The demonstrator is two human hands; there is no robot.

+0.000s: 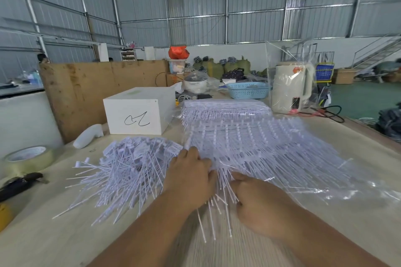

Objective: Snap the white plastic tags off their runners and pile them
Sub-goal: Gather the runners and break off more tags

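Separation in hand: left hand (191, 176) and right hand (259, 202), both at lower centre, grasp tag stems on the runner sheet (256, 143) at centre-right; next, a snapped bunch likely goes onto the loose pile (128, 167), centre-left.

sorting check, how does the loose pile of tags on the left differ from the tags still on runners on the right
The loose pile lies jumbled, stems crossing at all angles; the tags on runners sit in even parallel rows. The pile rests on bare table; the runners lie on clear plastic. Both hands work at the runners' edge, not the pile. Both are white.
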